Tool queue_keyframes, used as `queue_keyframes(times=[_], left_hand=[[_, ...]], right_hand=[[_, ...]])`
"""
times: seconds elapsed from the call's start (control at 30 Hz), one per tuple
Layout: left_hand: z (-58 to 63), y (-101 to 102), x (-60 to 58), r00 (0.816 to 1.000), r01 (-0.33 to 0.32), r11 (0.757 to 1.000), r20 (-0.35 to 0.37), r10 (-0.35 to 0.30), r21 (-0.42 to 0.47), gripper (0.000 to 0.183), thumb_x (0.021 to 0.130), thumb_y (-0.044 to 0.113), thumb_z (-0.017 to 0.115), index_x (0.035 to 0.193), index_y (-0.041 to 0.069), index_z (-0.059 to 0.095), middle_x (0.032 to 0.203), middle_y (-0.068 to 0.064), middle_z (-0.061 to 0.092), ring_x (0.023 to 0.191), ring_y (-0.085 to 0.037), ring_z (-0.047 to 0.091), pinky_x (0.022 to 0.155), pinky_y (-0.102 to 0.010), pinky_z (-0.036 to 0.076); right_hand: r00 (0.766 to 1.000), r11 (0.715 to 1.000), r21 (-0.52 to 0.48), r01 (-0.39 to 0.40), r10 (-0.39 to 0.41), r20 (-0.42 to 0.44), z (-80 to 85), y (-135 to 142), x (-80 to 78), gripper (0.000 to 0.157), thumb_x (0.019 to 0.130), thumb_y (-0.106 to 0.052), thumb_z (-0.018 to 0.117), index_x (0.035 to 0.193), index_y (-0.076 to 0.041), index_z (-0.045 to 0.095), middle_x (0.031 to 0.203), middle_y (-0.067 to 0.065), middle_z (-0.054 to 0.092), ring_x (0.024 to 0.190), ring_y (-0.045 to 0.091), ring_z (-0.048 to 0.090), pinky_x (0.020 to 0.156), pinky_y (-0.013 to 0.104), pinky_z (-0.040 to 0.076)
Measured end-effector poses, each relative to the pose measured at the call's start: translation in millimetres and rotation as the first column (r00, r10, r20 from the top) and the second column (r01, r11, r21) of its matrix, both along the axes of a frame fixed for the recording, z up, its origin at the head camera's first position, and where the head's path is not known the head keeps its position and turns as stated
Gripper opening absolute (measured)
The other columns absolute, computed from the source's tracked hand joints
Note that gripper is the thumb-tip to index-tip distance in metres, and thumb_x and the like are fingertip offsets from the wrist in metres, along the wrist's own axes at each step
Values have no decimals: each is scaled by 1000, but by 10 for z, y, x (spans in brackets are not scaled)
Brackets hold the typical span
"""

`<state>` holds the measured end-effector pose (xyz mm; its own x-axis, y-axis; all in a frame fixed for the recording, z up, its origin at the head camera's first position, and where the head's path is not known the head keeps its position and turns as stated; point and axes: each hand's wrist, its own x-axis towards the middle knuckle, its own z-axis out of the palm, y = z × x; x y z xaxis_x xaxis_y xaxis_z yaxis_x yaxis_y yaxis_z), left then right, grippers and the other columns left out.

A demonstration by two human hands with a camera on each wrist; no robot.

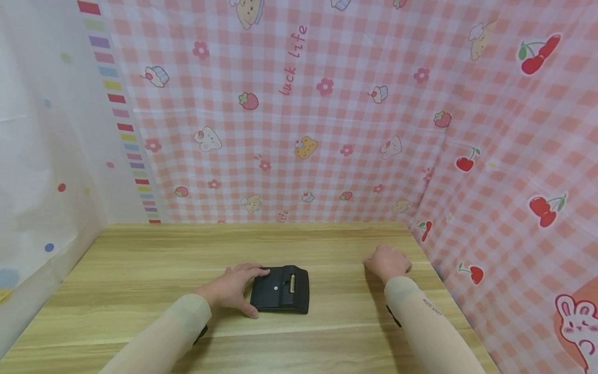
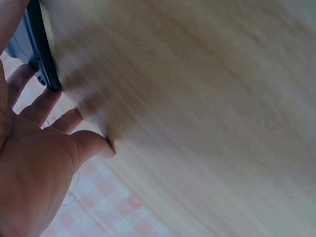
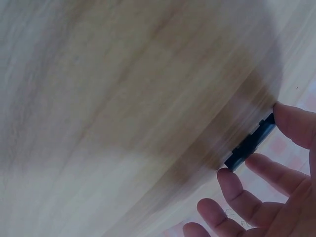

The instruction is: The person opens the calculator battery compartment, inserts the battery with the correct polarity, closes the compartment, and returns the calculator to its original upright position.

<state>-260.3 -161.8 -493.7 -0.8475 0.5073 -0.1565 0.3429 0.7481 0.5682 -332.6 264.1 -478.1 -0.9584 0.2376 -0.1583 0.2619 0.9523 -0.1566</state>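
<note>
A black calculator-like device (image 1: pixel 268 299) lies on the wooden table with its back up. Its battery slot is uncovered, and a battery (image 1: pixel 292 283) shows inside. My left hand (image 1: pixel 232 289) holds the device's left end, thumb at the near edge and fingers at the far edge. Off to the right, my right hand (image 1: pixel 388 263) is low over the table. The right wrist view shows a small black notched strip, like a battery cover (image 3: pixel 251 141), pinched between thumb and fingers close to the tabletop. In the head view that hand hides the strip.
The wooden table (image 1: pixel 327 343) meets a pink checked cloth (image 1: pixel 280 176) at the back. The same kind of cloth hangs along the right side, close to my right hand. A white dotted sheet (image 1: pixel 51 156) hangs at the left.
</note>
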Motion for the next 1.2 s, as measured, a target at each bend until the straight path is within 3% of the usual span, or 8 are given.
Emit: queue_keyframes(times=[0.33,0.77,1.2], left_hand=[[29,11,16,1000,-12,1000,18,12,10,107,70,33,103,161,17,49,172,-17,37,161,-47,28,124,-83,11],[64,27,35,1000,-12,1000,20,12,-2,105,71,33,102,161,17,50,172,-16,38,162,-46,28,125,-82,13],[5,20,-13,1000,-14,1000,5,14,-10,106,71,36,102,161,20,49,172,-12,39,162,-43,29,126,-80,13]], right_hand=[[1000,1000,-27,9,-9,24,-25,20,-31,55,99,-41,64,138,-2,63,134,37,62,117,58,58,87,71,50],[1000,1000,-16,-1,1,-15,45,1,26,51,98,-33,61,138,-1,63,132,41,60,119,61,54,95,78,46],[999,999,-20,-35,34,-40,49,46,15,45,94,-24,60,134,-4,66,137,39,61,125,67,50,101,87,38]])
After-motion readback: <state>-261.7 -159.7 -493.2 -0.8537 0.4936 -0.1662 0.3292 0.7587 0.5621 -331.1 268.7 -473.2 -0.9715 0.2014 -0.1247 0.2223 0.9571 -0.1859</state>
